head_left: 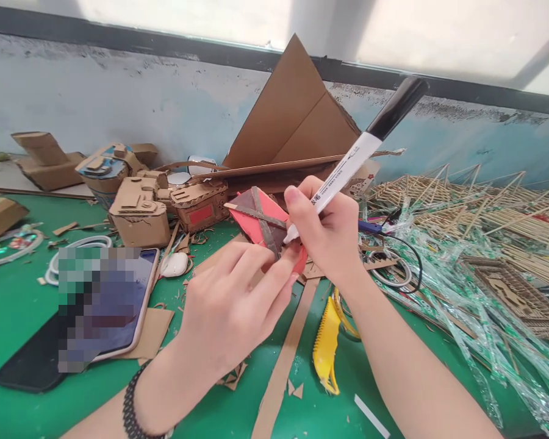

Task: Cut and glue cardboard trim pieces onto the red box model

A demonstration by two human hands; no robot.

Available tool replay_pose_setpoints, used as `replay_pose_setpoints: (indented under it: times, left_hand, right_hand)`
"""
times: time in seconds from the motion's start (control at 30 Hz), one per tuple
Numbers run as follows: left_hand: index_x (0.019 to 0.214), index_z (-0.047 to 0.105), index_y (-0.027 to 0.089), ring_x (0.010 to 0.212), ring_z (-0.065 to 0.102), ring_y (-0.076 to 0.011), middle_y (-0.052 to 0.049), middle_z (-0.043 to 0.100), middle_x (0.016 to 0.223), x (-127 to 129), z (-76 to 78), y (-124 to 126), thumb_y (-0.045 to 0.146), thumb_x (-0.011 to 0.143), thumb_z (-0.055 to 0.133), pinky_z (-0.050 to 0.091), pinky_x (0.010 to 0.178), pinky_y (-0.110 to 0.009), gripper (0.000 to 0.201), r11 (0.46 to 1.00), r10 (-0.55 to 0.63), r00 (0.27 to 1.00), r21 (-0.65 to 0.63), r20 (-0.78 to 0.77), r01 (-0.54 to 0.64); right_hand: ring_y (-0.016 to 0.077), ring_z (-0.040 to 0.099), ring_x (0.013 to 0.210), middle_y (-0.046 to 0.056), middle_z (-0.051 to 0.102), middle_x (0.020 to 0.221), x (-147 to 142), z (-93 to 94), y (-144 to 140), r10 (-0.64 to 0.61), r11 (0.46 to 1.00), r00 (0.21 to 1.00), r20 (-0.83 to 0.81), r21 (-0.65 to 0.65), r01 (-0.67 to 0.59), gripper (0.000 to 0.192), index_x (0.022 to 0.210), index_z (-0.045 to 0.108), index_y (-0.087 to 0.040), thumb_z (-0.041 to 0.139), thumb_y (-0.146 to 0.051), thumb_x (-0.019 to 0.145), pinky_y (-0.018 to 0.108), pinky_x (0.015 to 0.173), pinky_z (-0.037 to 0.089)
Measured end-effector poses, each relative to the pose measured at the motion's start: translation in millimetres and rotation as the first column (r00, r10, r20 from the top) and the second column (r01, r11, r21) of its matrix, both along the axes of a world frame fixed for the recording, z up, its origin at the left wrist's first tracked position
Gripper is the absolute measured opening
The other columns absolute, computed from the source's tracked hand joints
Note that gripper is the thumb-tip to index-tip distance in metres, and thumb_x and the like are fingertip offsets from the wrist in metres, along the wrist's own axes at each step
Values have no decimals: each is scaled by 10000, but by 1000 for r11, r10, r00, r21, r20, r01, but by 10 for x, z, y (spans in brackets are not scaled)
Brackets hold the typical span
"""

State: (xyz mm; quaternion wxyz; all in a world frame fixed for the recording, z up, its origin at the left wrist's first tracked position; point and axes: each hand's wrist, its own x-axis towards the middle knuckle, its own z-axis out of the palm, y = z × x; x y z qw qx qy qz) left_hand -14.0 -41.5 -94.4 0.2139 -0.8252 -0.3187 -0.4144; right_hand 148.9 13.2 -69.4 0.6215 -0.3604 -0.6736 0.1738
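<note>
My left hand (231, 299) pinches the lower edge of a small red cardboard piece (260, 222) crossed by brown cardboard strips, holding it above the green table. My right hand (329, 235) grips a white marker with a black cap (357, 152), its tip touching the right side of the red piece. A dark beaded bracelet (130, 405) circles my left wrist.
A phone (105, 305) lies at the left on the green mat (9, 305). Cardboard models (139, 213) and a large folded cardboard sheet (293, 116) stand behind. A yellow cutter (326, 347) and a cardboard strip (283, 360) lie below my hands. Stick structures in plastic wrap (485, 231) fill the right.
</note>
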Motion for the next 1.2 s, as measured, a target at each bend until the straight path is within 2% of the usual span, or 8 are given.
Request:
replay_pose_setpoints:
  times: [0.23,0.5,0.77,0.87,0.97,1.2]
  left_hand:
    - [1051,778,174,754,612,-184,-28,714,819,3,7,11,125,976,665,485,638,-292,144,1000,-5,1000,-5,9,5]
    - [1077,786,157,755,610,-189,-34,711,812,-9,-14,2,110,972,661,491,640,-303,170,1000,-13,1000,-20,13,13]
    - [1101,778,161,772,626,-191,-38,720,834,-1,7,7,112,977,652,497,643,-299,184,1000,-18,1000,-24,20,18]
    - [1134,774,160,776,622,-190,-37,713,832,-2,-8,12,111,972,664,496,647,-296,202,999,-21,999,-26,26,21]
    - [1187,766,159,779,620,-192,-35,713,839,-11,-30,18,104,958,685,497,653,-302,249,999,-26,999,-31,24,26]
    - [1179,765,159,796,622,-201,-32,709,833,-23,-24,19,97,955,677,508,660,-315,248,998,-29,999,-47,18,30]
  right_hand:
    - [89,434,496,-64,420,532,11,-4,7,16,1000,1000,-12,7,-16,431,628,452,-233,628,-314,1013,251,474,331]
    - [93,444,491,-64,390,536,23,-28,27,28,999,999,-26,-20,-28,462,648,429,-240,617,-418,1031,249,466,351]
    - [93,468,510,-59,389,577,35,-51,50,68,997,996,-64,-41,-70,478,662,409,-243,621,-452,1035,236,472,417]
    - [93,444,489,-62,368,583,33,-66,85,94,993,980,-177,-53,-105,492,661,406,-248,635,-483,1028,234,447,430]
    - [91,444,481,-60,370,598,36,-72,102,66,996,964,-259,-33,-77,483,657,420,-247,628,-468,1032,228,444,452]
    - [79,474,475,-66,438,570,34,-13,11,-2,1000,997,-73,8,2,448,638,430,-235,598,-336,1040,227,468,401]
